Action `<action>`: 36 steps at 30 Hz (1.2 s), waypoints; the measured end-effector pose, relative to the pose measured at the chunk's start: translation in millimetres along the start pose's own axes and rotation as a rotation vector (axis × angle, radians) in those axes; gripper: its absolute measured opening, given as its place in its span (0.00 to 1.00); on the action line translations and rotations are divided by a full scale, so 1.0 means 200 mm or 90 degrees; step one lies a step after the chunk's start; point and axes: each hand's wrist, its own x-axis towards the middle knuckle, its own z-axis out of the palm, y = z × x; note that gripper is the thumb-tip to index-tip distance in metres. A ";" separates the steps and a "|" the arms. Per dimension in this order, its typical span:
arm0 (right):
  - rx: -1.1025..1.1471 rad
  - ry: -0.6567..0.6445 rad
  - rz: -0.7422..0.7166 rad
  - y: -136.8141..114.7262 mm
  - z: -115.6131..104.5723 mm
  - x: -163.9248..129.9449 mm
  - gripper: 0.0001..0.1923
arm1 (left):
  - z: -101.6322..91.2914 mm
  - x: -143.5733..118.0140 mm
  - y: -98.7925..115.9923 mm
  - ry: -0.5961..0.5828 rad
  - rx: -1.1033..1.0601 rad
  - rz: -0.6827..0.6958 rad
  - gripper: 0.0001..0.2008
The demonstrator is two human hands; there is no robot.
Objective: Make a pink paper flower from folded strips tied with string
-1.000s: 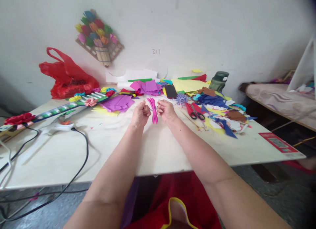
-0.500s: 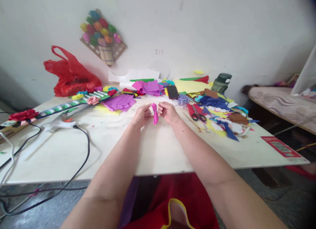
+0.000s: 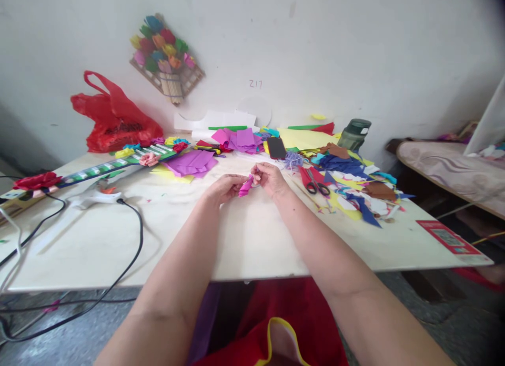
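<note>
White tabletop [image 3: 244, 240] under both hands: a small pink folded paper piece [image 3: 245, 186] sits between them, its long axis slanting up to the right. The left hand [image 3: 224, 187] and right hand [image 3: 269, 178] are equally near, fingertips seemingly pinched on it. Scissors [image 3: 316, 185] lie near on the right.

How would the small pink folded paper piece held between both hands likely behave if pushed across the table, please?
The pink paper piece looks thin and creased, so probably floppy and very light. Pinched between left hand and right hand, it would likely crush easily and slide rather than roll.
</note>
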 end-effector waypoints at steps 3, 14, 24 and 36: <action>-0.011 0.004 0.007 -0.01 0.00 0.00 0.07 | -0.01 0.01 0.00 -0.039 0.017 -0.040 0.03; -0.100 0.041 -0.005 -0.01 0.00 0.00 0.09 | -0.01 0.00 0.00 0.035 0.045 0.000 0.09; -0.145 0.022 -0.012 0.01 0.00 0.00 0.10 | 0.03 -0.02 0.00 -0.051 0.139 0.063 0.10; -0.110 0.035 0.031 0.03 0.03 0.00 0.17 | 0.01 0.01 -0.02 0.044 0.106 0.166 0.16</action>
